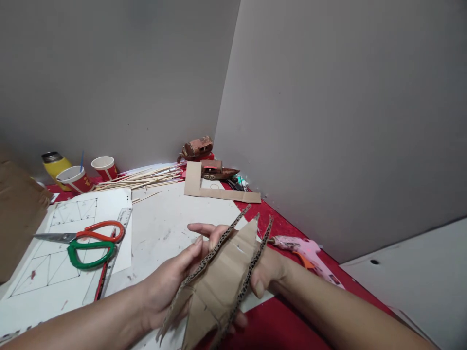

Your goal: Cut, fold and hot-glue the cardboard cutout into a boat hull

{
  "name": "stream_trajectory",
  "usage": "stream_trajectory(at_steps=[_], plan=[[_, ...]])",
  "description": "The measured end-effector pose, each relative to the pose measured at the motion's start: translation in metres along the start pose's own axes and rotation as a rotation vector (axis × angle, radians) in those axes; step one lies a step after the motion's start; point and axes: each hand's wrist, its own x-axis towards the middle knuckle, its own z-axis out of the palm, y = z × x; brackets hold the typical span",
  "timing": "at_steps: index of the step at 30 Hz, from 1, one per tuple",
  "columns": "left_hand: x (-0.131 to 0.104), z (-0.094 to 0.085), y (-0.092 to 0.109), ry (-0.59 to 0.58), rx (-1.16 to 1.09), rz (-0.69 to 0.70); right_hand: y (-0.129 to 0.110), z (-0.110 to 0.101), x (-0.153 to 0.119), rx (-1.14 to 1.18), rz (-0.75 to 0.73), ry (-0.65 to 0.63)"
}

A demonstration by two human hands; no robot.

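Between my palms sits a boat-shaped cardboard hull (pixel 222 277); my left hand (pixel 171 282) and right hand (pixel 268 272) clamp its side walls. I press evenly, keeping the walls upright, glue gun (pixel 302 250) just beyond.

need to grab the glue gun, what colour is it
Pink, with an orange trigger: the glue gun lies beside the right hand, head view.

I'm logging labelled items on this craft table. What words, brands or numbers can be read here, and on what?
None can be read.
Red paper cups: pale markings, too blurred to read.
Metal ruler: scale marks too small to read.
Paper sheet: only drawn lines, no text.
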Motion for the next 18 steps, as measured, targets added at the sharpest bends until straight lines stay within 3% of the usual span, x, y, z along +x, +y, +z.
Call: stream_trajectory(at_steps=[3, 6, 9, 11, 13, 15, 18], plan=[[-0.002, 0.005, -0.005, 0.062, -0.047, 0.043, 0.001, 0.001, 0.001, -0.021, -0.056, -0.064], [-0.004, 0.006, -0.005, 0.081, -0.058, 0.043, 0.000, 0.004, 0.002, -0.032, 0.006, -0.068], [-0.005, 0.001, 0.004, 0.053, -0.029, -0.022, -0.007, 0.003, -0.001, -0.093, 0.076, -0.070], [-0.008, -0.006, 0.015, 0.105, -0.004, -0.073, -0.016, -0.004, -0.004, -0.182, 0.054, -0.043], [-0.011, -0.016, 0.028, 0.200, 0.034, -0.112, -0.029, -0.015, -0.008, -0.288, -0.021, 0.024], [-0.014, -0.027, 0.038, 0.293, 0.119, -0.161, -0.041, -0.024, -0.011, -0.400, -0.109, 0.176], [-0.014, -0.040, 0.042, 0.445, 0.303, -0.100, -0.049, -0.023, -0.013, -0.696, -0.257, 0.443]])
